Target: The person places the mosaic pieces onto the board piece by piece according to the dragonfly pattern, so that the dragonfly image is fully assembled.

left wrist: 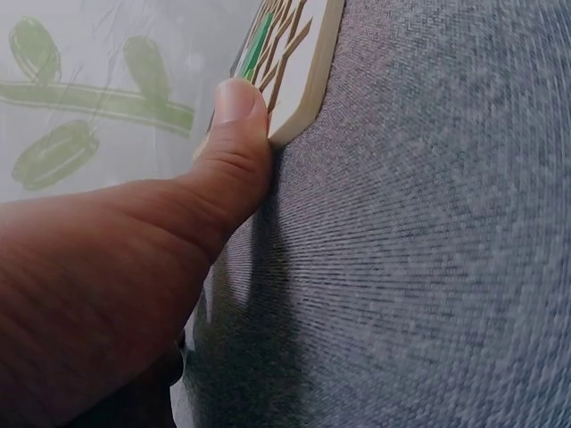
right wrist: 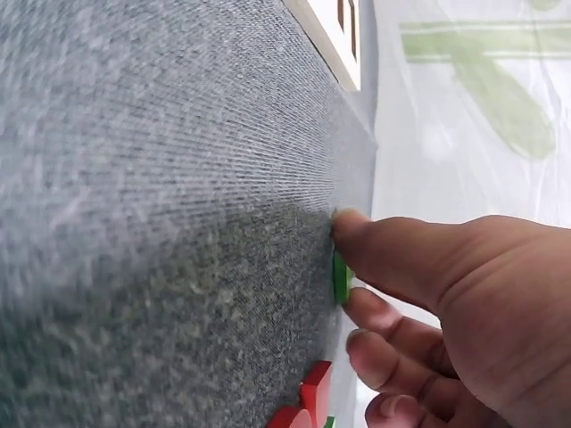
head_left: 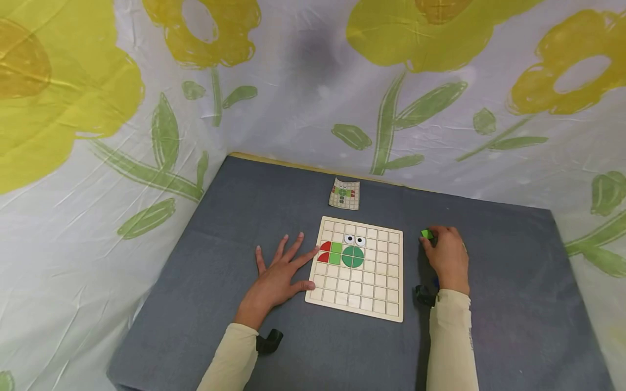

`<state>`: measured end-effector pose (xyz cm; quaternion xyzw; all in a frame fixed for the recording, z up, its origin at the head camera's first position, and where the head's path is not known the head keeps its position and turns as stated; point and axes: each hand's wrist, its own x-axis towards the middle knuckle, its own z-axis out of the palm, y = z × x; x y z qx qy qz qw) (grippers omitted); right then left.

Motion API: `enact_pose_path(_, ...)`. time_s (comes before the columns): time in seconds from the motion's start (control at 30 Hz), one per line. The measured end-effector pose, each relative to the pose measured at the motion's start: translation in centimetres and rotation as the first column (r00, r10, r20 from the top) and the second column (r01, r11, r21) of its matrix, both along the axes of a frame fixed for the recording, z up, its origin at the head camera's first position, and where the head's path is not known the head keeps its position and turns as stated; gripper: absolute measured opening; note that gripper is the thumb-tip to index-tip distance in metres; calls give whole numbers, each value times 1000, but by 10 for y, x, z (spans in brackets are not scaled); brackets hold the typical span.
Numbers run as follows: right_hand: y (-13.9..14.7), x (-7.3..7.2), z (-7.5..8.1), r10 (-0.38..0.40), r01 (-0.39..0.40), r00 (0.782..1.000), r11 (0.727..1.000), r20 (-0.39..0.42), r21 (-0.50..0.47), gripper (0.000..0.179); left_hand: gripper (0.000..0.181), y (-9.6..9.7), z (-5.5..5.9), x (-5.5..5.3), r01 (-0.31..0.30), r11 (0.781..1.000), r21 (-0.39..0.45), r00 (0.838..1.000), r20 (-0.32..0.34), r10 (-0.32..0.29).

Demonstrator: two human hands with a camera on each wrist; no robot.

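Note:
A square wooden grid board (head_left: 381, 279) lies on the table. Set in its upper left are red quarter-round tiles (head_left: 324, 253), light green tiles (head_left: 335, 253), a dark green circle of quarter tiles (head_left: 352, 257) and two eye tiles (head_left: 354, 239). My left hand (head_left: 274, 282) spreads its fingers beside the board, with index fingertip and thumb at its left edge; the left wrist view has the thumb (left wrist: 234, 134) against the rim. Right of the board, my right hand (head_left: 447, 258) pinches a light green tile (head_left: 426, 234) between thumb and finger, close over the cloth.
A small patterned card (head_left: 344, 194) printed with a similar design lies behind the board. Loose red pieces (right wrist: 314, 388) sit near my right hand in the right wrist view. Grey cloth covers the table (head_left: 220, 217); flower-printed sheets (head_left: 293, 108) hang behind and beside it.

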<state>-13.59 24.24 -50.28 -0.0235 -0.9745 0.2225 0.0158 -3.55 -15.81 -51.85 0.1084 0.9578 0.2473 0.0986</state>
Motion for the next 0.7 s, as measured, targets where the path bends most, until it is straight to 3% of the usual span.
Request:
enact_pose_path(0.23,-1,-5,-4,-4,4,1000,1000,-24,-14,40,88,0,0,0,4,1000,27,1000,-10,-3)
enact_pose_path(0.4,-2,-5,-5,1,-1,1000,999,4,-38,43,88,-1,0,0,1,999,38,1000,-17,0)
enact_pose_path(0.7,-15,2,7,147,-147,989,982,-2,-119,44,89,-1,1,1,7,1000,18,1000,-5,-7)
